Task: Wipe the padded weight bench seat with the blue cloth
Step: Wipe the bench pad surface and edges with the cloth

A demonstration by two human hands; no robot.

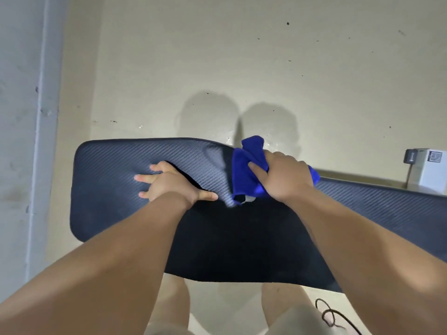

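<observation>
Figure: A person leans over the padded bench seat [116, 170] with a blue cloth [246, 170] in hand.
The right grip [287, 177] is clenched round the bunched blue cloth, which rests on the seat's far edge, right of its middle. The left grip [169, 182] is released, with fingers spread and pressed flat on the pad, just beside the cloth. A white box [433, 170] stands beyond the bench at right; a black cord [331, 313] lies on the floor [193, 68].

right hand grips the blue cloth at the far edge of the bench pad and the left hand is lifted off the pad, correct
Not quite. In the head view the left hand rests on the bench pad, fingers spread, not lifted. The right hand does grip the blue cloth at the pad's far edge.
</observation>
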